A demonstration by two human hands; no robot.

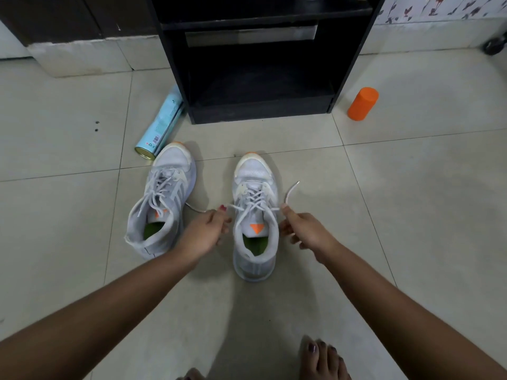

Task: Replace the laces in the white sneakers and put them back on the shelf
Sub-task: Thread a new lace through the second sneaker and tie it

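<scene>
Two white sneakers with orange toe tips stand on the tiled floor. The right sneaker (255, 215) is upright between my hands, with its white lace (253, 200) crossed through the eyelets. My left hand (204, 233) pinches the lace's left end, which trails out toward the other shoe. My right hand (303, 229) pinches the right end, whose free tip (291, 191) curls up and away. The left sneaker (162, 198) leans to the left, laced, with nobody touching it.
A black shelf unit (260, 105) with an open lower compartment stands just beyond the shoes. A light-blue spray can (162, 124) lies on the floor by its left side. An orange cylinder (362, 104) stands to the right. My bare toes (321, 360) show at the bottom.
</scene>
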